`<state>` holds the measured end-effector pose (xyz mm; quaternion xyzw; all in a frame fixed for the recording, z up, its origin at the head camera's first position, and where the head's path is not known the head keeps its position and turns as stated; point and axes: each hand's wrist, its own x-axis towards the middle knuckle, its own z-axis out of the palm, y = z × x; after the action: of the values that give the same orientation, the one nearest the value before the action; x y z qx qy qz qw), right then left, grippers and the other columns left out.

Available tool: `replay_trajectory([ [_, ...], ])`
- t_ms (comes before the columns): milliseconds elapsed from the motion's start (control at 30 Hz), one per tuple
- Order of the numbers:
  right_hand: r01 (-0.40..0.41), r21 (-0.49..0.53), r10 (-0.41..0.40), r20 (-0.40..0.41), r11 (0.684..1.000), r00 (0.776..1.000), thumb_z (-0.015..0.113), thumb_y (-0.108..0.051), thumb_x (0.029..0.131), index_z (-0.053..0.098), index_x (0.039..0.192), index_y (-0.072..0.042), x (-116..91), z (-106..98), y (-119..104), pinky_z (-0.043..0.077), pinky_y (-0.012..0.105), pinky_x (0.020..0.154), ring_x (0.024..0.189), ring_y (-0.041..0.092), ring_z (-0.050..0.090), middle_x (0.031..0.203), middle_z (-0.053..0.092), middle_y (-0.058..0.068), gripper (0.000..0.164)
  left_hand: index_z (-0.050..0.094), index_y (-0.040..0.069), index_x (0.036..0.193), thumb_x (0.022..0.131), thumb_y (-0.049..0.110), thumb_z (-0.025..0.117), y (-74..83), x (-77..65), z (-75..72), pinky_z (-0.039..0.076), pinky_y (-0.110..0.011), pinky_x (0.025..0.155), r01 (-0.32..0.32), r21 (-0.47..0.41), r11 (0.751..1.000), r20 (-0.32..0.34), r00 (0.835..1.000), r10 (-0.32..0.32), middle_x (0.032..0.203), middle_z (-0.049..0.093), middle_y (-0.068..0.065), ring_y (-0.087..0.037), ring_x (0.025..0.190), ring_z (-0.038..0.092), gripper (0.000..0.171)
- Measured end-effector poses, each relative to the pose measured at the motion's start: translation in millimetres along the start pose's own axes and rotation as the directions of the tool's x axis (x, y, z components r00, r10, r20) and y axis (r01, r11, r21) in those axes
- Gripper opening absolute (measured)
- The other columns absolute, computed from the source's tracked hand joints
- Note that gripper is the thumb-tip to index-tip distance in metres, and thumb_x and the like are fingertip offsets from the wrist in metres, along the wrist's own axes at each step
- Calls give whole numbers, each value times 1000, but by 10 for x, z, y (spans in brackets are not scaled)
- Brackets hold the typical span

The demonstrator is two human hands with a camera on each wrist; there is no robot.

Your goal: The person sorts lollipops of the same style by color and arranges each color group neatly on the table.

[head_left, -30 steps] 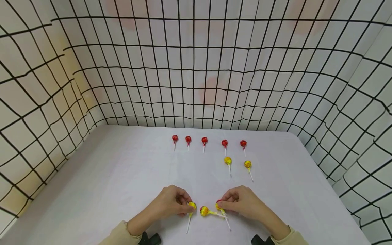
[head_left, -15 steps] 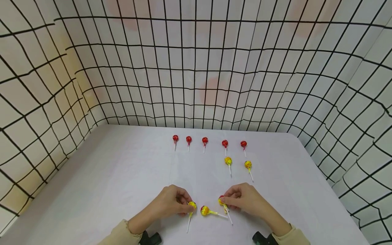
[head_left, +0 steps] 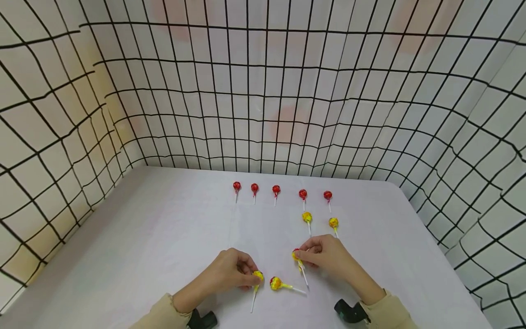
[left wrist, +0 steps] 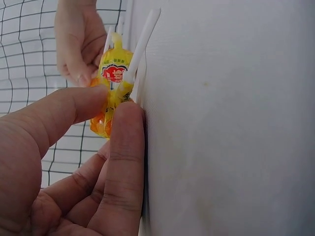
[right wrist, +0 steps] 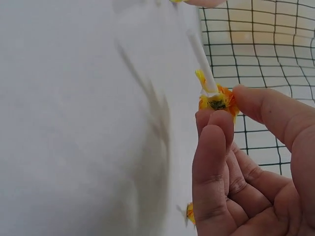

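In the head view my left hand (head_left: 232, 270) pinches a yellow-wrapped lollipop (head_left: 258, 276) by its head between thumb and fingers, its white stick pointing toward me. Beyond its stick (left wrist: 143, 46), the left wrist view shows another yellow wrapper with a red label. My right hand (head_left: 328, 257) pinches a second yellow lollipop (head_left: 296, 256) by the head; its stick slants down toward me. From the right wrist, that lollipop (right wrist: 217, 102) appears raised, with a shadow on the white surface. A third yellow lollipop (head_left: 276, 283) lies between the hands, stick pointing right.
Several red lollipops (head_left: 276, 189) lie in a row near the far side of the white table (head_left: 172, 214). Two yellow lollipops (head_left: 307, 217) (head_left: 333, 223) lie below the row's right end, just beyond my right hand. A black grid on white (head_left: 263, 105) surrounds the table's back and sides.
My right hand has moved forward, away from me, carrying its yellow lollipop off the stick of the one lying in the middle. The left hand has stayed in place.
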<state>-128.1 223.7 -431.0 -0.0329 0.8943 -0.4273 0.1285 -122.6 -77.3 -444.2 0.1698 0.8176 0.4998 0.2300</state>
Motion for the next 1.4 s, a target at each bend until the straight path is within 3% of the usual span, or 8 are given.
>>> replay_trajectory([
  [233,59,17,-59,-36,998,998,84,-32,94,78,97,-8,152,-5,-130,52,24,63,66,14,62,68,69,-1,25,76,10,87,86,16,90,-11,-8,-9,54,-21,58,-4,11,1000,2,1000,4,69,69,5,-8,59,67,15],
  [467,70,-28,-72,-78,997,994,84,-35,94,78,95,-11,311,-15,-260,51,25,65,66,12,63,67,69,-3,25,76,10,86,86,16,90,-9,-1,10,55,-21,59,-4,-4,1000,4,1000,4,69,69,5,-7,58,67,15],
  [967,-37,-28,34,-119,999,992,83,-35,95,77,96,-8,832,128,-501,56,25,69,68,12,67,74,74,0,27,76,9,87,85,15,90,-10,-13,-6,56,-21,58,6,-17,1000,-1,1000,-6,68,69,5,-7,58,67,16],
  [1400,-96,-73,85,-138,993,987,82,-33,97,79,93,-6,1043,171,-593,45,22,62,63,11,61,67,68,1,27,76,9,86,86,16,91,-8,-21,-12,57,-23,59,-3,-31,1000,5,1000,3,69,70,5,-7,59,68,16],
])
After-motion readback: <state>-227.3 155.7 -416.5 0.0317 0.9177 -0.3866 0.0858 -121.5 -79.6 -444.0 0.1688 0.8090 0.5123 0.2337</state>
